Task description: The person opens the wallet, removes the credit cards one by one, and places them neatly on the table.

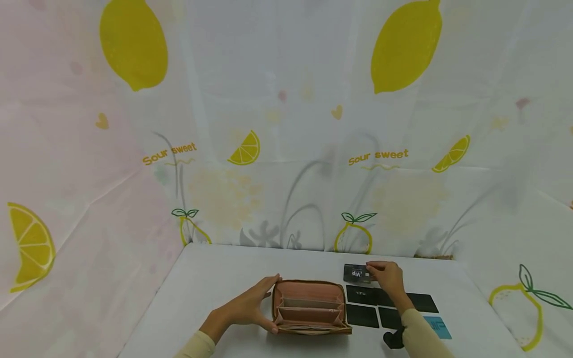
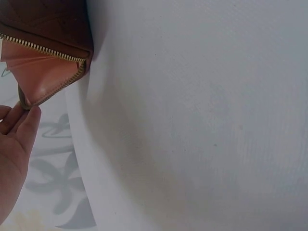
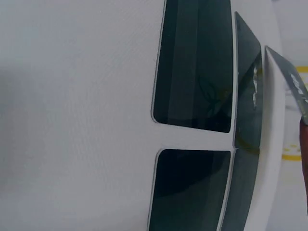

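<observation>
The left hand (image 1: 248, 303) grips the left end of an open zip-around wallet (image 1: 309, 314), its thumb at the near corner and fingers at the far corner; the left wrist view shows fingertips pinching the zipped edge. The wallet lies just right of that hand, its pink compartments facing up and toward the person, and sits to the left of the right hand (image 1: 388, 279) and nearer the person. The right hand pinches the right edge of a dark "Vip" card (image 1: 355, 273), which extends leftward from the fingertips, beyond the wallet's far right corner. In the right wrist view this card is tilted against the flat ones; whether it touches the table (image 1: 224, 261) I cannot tell. On the near side of the right hand, black cards (image 1: 362, 315) lie in two rows beside the wallet, partly hidden by the right forearm. A blue card (image 1: 438, 327) lies just right of that forearm.
</observation>
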{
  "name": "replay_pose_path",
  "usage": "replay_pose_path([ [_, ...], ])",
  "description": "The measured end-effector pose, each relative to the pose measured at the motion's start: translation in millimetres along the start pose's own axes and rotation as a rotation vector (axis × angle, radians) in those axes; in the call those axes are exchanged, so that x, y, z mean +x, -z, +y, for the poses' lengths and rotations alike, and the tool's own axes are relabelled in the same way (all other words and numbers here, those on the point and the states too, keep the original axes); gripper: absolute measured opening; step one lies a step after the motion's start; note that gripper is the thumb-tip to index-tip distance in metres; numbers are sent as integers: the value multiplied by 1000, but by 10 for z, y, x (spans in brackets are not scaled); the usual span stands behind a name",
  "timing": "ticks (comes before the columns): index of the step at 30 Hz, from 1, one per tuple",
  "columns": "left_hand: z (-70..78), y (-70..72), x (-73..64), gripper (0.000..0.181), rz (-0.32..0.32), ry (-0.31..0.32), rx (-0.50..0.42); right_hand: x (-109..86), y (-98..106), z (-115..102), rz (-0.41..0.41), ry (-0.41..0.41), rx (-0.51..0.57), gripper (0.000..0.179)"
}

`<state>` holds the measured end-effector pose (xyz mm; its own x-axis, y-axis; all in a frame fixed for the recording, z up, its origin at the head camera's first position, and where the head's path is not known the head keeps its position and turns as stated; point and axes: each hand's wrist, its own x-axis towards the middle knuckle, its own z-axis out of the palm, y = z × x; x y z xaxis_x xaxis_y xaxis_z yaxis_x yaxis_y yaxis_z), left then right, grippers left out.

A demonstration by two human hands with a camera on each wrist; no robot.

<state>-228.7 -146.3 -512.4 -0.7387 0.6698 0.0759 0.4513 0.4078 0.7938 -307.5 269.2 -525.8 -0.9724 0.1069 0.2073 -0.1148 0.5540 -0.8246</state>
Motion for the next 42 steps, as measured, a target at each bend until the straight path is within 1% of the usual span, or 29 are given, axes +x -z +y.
replay_pose_path([
  [3,4,-1,-1,120,-1,-3,4,7,-21,23,-11,11,-22,16],
  [8,7,-1,-4,121,-8,-4,2,0,-34,47,-29,60,-161,20],
  [10,5,-1,-5,121,-9,-6,3,1,-43,61,-29,77,-199,22],
  [13,1,-5,-6,120,-7,-14,11,13,-60,102,-42,95,-223,26],
  [15,3,-8,-6,120,-8,-17,9,18,-71,135,-55,91,-238,29],
  [19,13,-9,-5,121,-13,-8,6,30,-93,187,-73,94,-273,33],
  [21,13,-5,-2,121,-10,-6,8,42,-110,197,-75,115,-291,33],
  [22,12,-2,-2,121,-8,-3,11,48,-120,199,-75,128,-295,32],
  [25,6,6,-2,121,-4,-2,11,54,-147,198,-74,161,-319,21],
  [29,0,3,-5,121,-5,-6,4,5,-162,195,-54,143,-320,6],
  [31,-3,0,-5,122,-5,-9,6,-35,-174,182,-33,143,-300,5],
  [33,-3,0,-6,122,-4,-6,7,-81,-204,157,-6,177,-282,7],
  [37,4,6,-3,123,-7,-1,5,-174,-307,24,67,300,-214,14],
  [39,9,10,-3,123,-6,-2,8,-222,-365,-93,91,366,-170,16],
  [42,7,9,-2,123,-8,-4,5,-313,-440,-323,90,464,-100,18],
])
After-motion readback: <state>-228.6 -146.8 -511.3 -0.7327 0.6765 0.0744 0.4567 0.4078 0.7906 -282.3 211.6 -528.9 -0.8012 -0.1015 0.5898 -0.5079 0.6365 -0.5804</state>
